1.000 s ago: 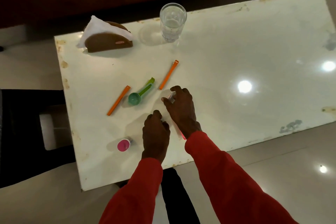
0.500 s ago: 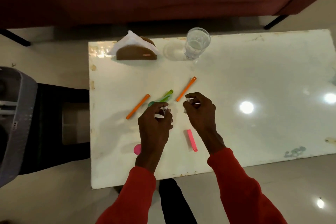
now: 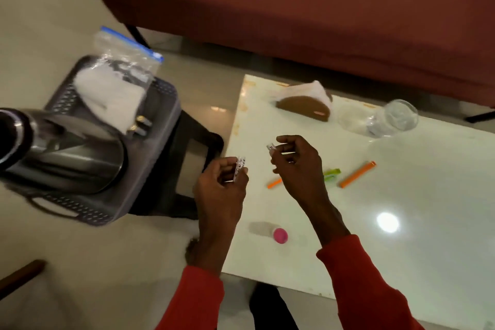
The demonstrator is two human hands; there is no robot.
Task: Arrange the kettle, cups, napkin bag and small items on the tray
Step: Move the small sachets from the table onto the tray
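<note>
Head view: white table [image 3: 401, 222] stood before a red sofa [image 3: 294, 8], with a grey tray [image 3: 160, 147] on a dark stool off its left edge carrying the kettle [image 3: 67, 153] and napkin bag [image 3: 115, 83]. Left hand [image 3: 222, 185] pinched small packets [image 3: 239, 165] over the gap; right hand [image 3: 300, 166] pinched another packet [image 3: 271, 148] above the tabletop. Orange sticks [image 3: 357, 174], pink cap [image 3: 280, 235], glass [image 3: 393, 118] and napkin holder [image 3: 305, 107] lay spread apart, bare surface to the right.
</note>
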